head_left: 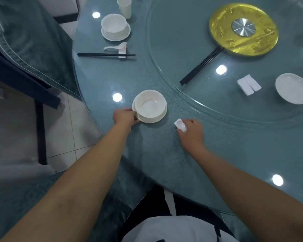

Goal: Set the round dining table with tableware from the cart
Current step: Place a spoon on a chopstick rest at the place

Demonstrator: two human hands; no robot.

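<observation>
A bowl (151,104) nested on its saucer (153,119) is steadied at the saucer's 8 o'clock rim, pinched by the left hand (125,116). A white chopstick rest (180,125), pinched by the right hand (191,131), is set on the surface (156,145) at the bowl's 4 o'clock, apparently matching the finished setting at 12 o'clock.

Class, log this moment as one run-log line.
left hand: holds saucer under bowl | right hand: sets chopstick rest on table

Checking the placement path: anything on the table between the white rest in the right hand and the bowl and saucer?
Nothing visible. The right hand holds the white rest at the table surface; bare tabletop separates it from the saucer and bowl.
</observation>
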